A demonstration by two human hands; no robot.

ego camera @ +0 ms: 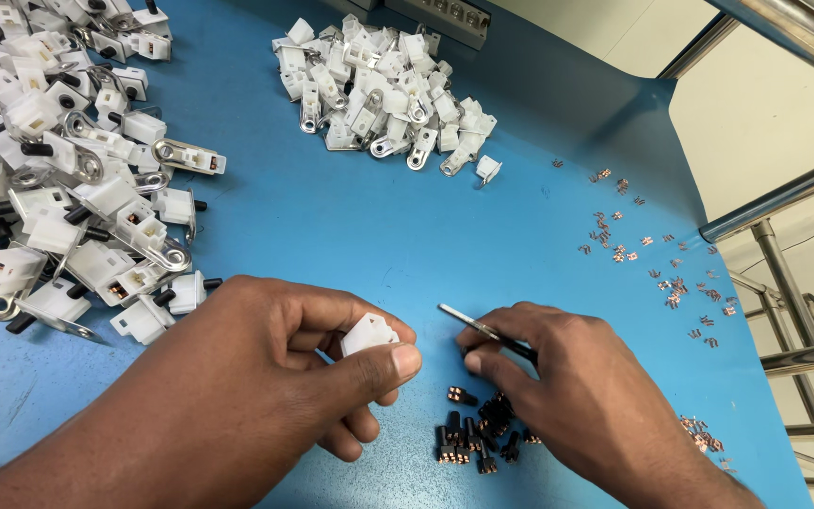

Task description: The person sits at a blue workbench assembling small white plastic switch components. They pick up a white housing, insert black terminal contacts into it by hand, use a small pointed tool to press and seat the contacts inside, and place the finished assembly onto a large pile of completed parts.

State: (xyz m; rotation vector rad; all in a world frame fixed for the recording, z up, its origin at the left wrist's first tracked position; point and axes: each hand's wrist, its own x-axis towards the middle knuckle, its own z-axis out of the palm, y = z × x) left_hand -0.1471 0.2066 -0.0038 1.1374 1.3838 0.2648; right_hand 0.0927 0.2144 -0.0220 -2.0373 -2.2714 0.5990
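Observation:
My left hand pinches a small white plastic housing between thumb and fingers, low over the blue table. My right hand grips slim metal tweezers, whose tip points left toward the white housing, a short gap away. Under my right hand lies a small cluster of black parts with copper ends.
A large heap of white housings with metal tabs fills the left side. A second heap of white housings lies at the top centre. Tiny copper contacts are scattered at the right, near the blue table's edge and a steel frame.

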